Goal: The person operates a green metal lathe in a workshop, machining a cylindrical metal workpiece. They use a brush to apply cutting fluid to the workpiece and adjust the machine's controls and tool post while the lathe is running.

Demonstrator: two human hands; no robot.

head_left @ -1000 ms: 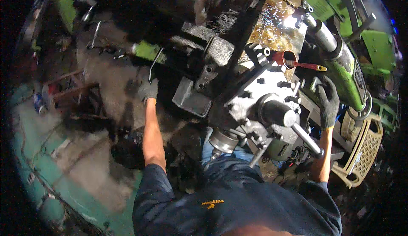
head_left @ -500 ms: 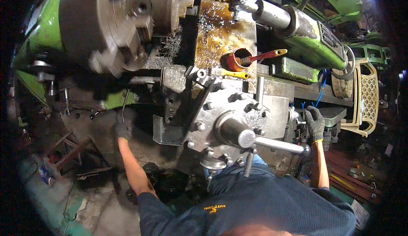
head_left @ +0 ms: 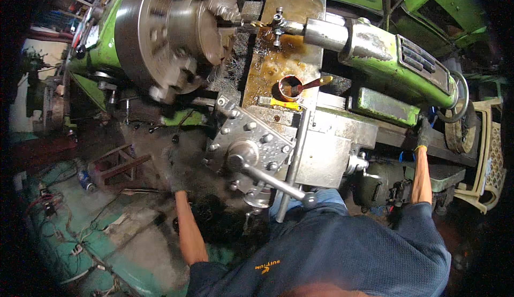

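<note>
My left hand [head_left: 174, 175], in a dark glove, is blurred low beside the lathe, just below a short lever with a knob [head_left: 175, 138]; its fingers are lost in shadow. My right arm stretches far right, and my gloved right hand [head_left: 424, 135] is at the base of the green tailstock [head_left: 385, 48], close to its handwheel [head_left: 459, 96]. Its fingers are partly hidden. The large chuck [head_left: 176, 35] on the left is smeared by rotation. A drill bit [head_left: 258, 24] points from the tailstock toward the chuck.
A square tool post [head_left: 241, 155] with a long ball-ended handle [head_left: 284, 187] stands in front of me, a loose bar [head_left: 295, 163] across it. Behind it, an oily plate [head_left: 284, 10] carries a red pot [head_left: 290, 87] with a brush and a yellow-handled brush [head_left: 281, 103]. A plastic chair [head_left: 490, 158] is at right.
My right hand has moved from beside the carriage out to the tailstock base. My left hand has come away from the lever, toward me. The whole view has shifted.
</note>
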